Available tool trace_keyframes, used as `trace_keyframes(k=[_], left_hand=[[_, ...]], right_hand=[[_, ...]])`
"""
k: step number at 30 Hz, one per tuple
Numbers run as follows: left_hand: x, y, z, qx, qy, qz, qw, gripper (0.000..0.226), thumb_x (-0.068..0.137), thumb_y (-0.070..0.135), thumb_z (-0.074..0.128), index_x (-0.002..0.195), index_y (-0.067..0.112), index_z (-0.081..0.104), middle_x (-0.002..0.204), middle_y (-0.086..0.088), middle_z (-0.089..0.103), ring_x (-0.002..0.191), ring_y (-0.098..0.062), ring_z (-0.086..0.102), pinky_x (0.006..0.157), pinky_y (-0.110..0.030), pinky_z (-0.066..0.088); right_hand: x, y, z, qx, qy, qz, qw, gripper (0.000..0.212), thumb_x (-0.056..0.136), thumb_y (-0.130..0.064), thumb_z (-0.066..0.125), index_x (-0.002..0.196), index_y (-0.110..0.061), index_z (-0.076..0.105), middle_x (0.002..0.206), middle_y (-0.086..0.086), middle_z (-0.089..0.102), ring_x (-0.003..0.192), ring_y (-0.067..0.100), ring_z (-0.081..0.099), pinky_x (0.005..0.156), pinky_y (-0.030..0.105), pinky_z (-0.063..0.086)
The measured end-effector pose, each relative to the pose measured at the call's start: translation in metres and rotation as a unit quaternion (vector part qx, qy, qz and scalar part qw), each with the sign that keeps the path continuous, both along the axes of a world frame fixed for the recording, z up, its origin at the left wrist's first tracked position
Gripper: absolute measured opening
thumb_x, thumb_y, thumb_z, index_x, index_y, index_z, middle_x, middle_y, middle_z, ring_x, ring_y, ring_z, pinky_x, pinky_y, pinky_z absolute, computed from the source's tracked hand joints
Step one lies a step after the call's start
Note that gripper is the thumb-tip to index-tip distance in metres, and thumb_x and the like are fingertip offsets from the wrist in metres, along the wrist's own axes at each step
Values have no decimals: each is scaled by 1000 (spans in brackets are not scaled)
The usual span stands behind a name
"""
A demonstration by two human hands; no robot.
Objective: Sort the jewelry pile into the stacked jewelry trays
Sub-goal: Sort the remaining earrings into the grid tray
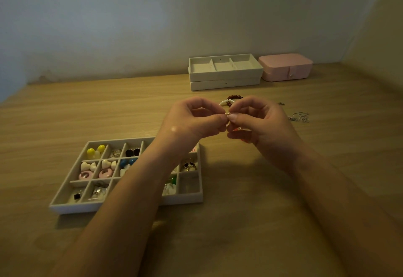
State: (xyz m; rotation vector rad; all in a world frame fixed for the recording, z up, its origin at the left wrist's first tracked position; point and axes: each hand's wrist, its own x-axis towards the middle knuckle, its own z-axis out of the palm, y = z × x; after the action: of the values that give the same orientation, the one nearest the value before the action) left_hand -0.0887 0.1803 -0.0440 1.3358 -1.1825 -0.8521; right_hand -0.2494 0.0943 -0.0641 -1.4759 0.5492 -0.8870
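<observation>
1. Both hands are raised over the light wooden tabletop (109, 111) and meet at the fingertips. The left hand (192, 119) and the right hand (263, 124) each pinch a small gold-coloured jewelry piece (227, 114) between thumb and forefinger. We cannot tell what kind of piece it is.
2. A reddish glossy bit (238, 130) shows under the right hand's curled fingers. We judge it to be part of the same piece.
3. Under the left forearm lies a white many-celled jewelry tray (72, 208). The cells we can see mostly hold earrings, among them yellow ball studs (96, 150) and cream heart studs (88, 166). We take this sorting as largely done.
4. Just beyond the fingertips lie a dark red bead bracelet (234, 97) and a white pearl bracelet (225, 102), and a tangle of thin silver chains (299, 117) lies to the right of the right hand. All are on the table, not yet sorted.
5. Farther beyond the hands stand two stacked white trays (224, 78). The top one's three compartments look empty, and a closed pink case (285, 67) is just beside them.
6. By our reckoning the earrings are nearly finished, while the held piece, the bracelets and the chains remain.
</observation>
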Motion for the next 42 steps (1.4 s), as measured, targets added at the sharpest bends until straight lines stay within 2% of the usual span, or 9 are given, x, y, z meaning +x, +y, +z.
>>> trace_keyframes(k=[3,6,13,15,19,23,28,34,42], left_hand=[[0,0,2,-11,-78,11,997,10,83,6,76,93,7,72,85,-7,74,78,-14,69,74,-26,59],[1,4,7,-3,-116,1,993,10,82,8,77,90,11,73,85,-1,73,76,-7,68,68,-20,55],[14,21,22,25,-191,11,981,8,83,14,78,91,15,74,82,-3,75,78,-18,72,72,-33,62],[17,35,21,35,-178,18,983,8,84,12,78,91,14,73,81,-4,76,77,-20,73,73,-35,63],[25,64,14,45,-125,35,991,11,81,5,79,89,10,74,81,-7,77,74,-18,74,66,-28,59],[25,94,1,43,-21,55,997,11,82,1,78,87,10,73,79,-12,76,72,-18,73,66,-27,59],[25,115,-7,43,123,64,989,11,82,2,76,87,11,74,83,-14,75,77,-21,73,69,-22,60],[24,128,-6,43,169,54,983,17,76,10,79,93,8,77,92,-20,76,83,-23,74,70,-20,60],[21,130,-13,41,176,68,981,15,83,2,75,98,4,74,91,-19,76,83,-24,74,75,-25,60]], right_hand=[[1,-1,0,36,-23,28,999,17,97,4,54,96,-4,69,85,7,69,79,21,69,70,30,59],[1,0,2,45,-21,39,998,10,94,1,60,98,-4,69,91,11,70,84,23,71,72,30,59],[7,8,15,42,60,74,995,26,82,-9,71,108,-7,71,93,8,75,88,24,73,76,31,60],[11,16,18,34,79,91,992,28,81,-9,72,108,-5,72,91,8,75,87,24,73,77,32,61],[21,34,24,61,104,128,984,20,86,-2,69,106,-3,72,86,9,75,82,22,73,71,29,61],[27,54,27,77,109,183,974,21,86,-1,68,107,-1,71,91,16,73,84,26,73,72,29,62],[29,69,30,12,145,204,968,24,86,5,71,109,-1,72,100,14,76,94,27,74,78,31,61],[30,79,33,-66,185,164,967,16,92,-7,70,106,-2,74,93,16,76,82,22,75,71,27,61],[26,78,34,-9,167,192,967,15,94,0,64,104,-2,75,97,20,75,85,27,74,75,31,61]])
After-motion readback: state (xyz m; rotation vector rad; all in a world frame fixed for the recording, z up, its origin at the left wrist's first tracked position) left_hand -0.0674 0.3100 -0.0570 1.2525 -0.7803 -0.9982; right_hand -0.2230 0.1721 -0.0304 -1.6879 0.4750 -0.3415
